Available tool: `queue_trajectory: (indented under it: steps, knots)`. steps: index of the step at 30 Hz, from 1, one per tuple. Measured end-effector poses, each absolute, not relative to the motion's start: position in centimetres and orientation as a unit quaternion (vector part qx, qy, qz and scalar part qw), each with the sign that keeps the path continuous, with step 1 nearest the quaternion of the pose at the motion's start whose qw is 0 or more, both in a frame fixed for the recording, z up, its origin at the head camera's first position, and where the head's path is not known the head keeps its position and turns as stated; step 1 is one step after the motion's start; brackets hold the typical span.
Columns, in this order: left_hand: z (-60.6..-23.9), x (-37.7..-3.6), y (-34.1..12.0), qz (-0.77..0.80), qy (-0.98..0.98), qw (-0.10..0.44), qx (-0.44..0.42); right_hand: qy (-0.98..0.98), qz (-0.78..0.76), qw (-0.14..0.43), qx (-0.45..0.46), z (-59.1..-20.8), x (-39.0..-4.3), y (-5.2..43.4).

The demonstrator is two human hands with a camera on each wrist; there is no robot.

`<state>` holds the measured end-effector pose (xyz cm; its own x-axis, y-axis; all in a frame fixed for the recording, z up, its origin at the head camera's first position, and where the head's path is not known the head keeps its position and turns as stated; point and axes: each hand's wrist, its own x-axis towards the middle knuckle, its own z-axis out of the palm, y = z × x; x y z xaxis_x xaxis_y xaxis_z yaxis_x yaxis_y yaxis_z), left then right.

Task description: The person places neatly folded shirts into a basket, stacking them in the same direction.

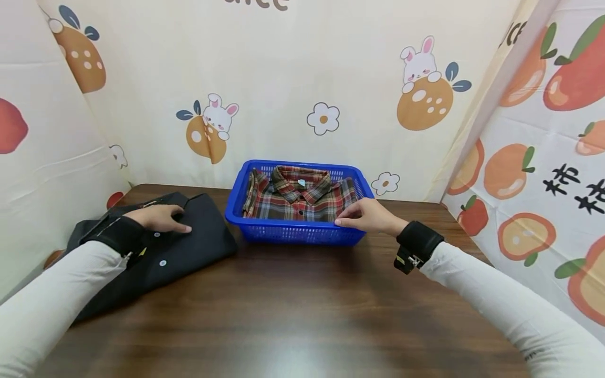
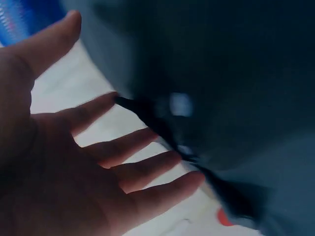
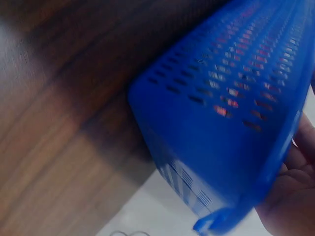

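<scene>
At ten o'clock, the left hand spreads its fingers over a dark button-front garment. At one o'clock, the right hand meets a blue perforated basket's near rim; I cannot tell if it pinches. The basket, at twelve, holds a folded plaid shirt.

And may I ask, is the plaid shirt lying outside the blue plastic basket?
No, the plaid shirt lies folded inside the blue plastic basket.
</scene>
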<state>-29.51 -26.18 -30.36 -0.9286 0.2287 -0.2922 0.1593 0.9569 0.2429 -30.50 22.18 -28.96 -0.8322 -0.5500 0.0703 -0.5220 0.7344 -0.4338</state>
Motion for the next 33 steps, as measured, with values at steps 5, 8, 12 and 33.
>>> queue_trajectory:
  steps: [5,8,12,33]
  knots:
    - [-31.9,-28.5,-27.1,0.128,0.975,0.15,0.106,0.931,-0.232,0.027,-0.279,-29.4,-29.9,22.3]
    - [-32.7,-28.0,-27.2,0.132,0.975,0.145,0.106,0.929,-0.24,0.023,-0.281,-29.7,-29.6,22.3]
    - [-33.7,-27.4,-27.1,0.131,0.974,0.153,0.103,0.926,-0.249,0.02,-0.282,-29.9,-29.3,22.4]
    - [-34.4,-23.1,-24.7,0.111,0.978,0.133,0.113,0.925,-0.255,-0.007,-0.282,-30.5,-29.2,22.1]
